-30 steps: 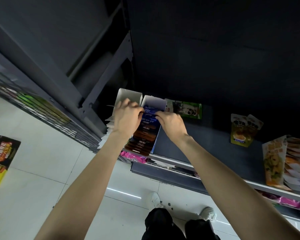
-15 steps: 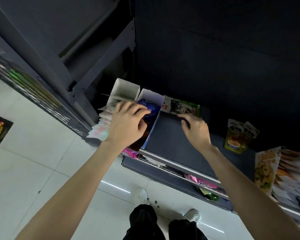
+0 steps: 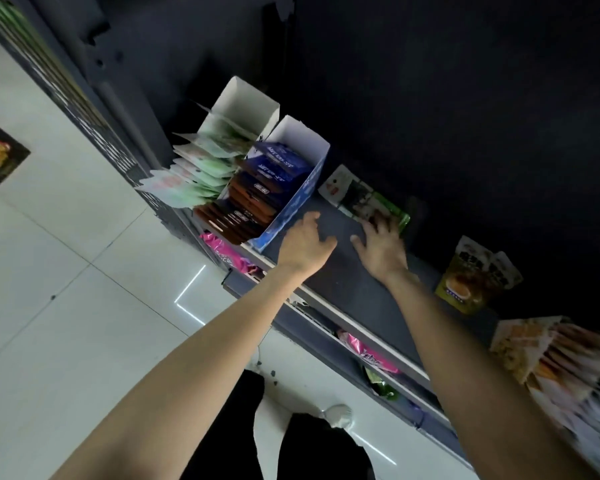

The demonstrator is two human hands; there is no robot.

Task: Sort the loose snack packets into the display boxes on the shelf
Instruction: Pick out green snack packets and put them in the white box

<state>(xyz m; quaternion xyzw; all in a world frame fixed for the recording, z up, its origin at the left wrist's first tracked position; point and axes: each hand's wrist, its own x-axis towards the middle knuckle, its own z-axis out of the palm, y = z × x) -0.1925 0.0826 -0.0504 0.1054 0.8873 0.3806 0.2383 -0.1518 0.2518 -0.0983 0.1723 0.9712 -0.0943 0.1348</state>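
Two hands reach over the dark shelf (image 3: 329,271). The right hand (image 3: 383,245) lies with its fingers spread on the near end of a green and white snack packet (image 3: 361,200) that lies flat against the back of the shelf; whether the fingertips curl round the packet's edge cannot be told. The left hand (image 3: 303,244) hovers just beside it, fingers relaxed and holding nothing, its fingertips close to the side of the blue display box (image 3: 291,206). That box holds blue and brown packets (image 3: 257,199) standing in a row. Touching its far side stands a white display box (image 3: 243,105) with pale green packets (image 3: 198,171) fanning out of its front.
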